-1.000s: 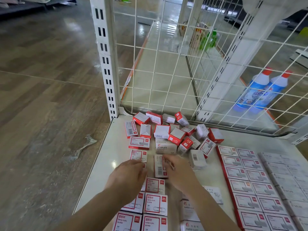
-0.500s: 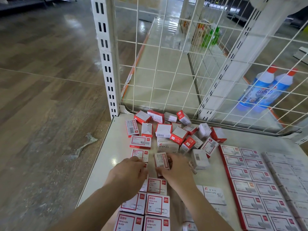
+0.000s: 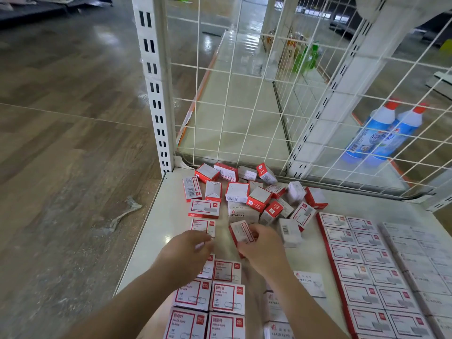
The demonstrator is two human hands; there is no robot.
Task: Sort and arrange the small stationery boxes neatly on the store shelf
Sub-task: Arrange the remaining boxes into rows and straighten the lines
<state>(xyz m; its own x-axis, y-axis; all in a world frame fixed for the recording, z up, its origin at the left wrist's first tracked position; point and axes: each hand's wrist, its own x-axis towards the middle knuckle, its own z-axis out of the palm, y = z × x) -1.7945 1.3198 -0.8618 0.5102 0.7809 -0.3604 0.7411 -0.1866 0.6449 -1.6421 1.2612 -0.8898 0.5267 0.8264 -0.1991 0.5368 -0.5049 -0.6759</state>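
A jumble of small red-and-white stationery boxes lies at the back left of the cream shelf. My right hand grips one red-and-white box, tilted up off the shelf. My left hand rests with curled fingers on a flat paper-clip box, partly hiding it. Below my hands, paper-clip boxes lie face up in two neat columns. Further rows of flat boxes cover the shelf's right side.
A white wire grid and a slotted upright close off the shelf's back. Two blue bottles stand behind the grid at the right. A loose white box stands right of my right hand. Wooden floor lies to the left.
My right hand has lifted the box off the shelf and tilted it upright. My left hand has shifted slightly forward over the paper-clip box.
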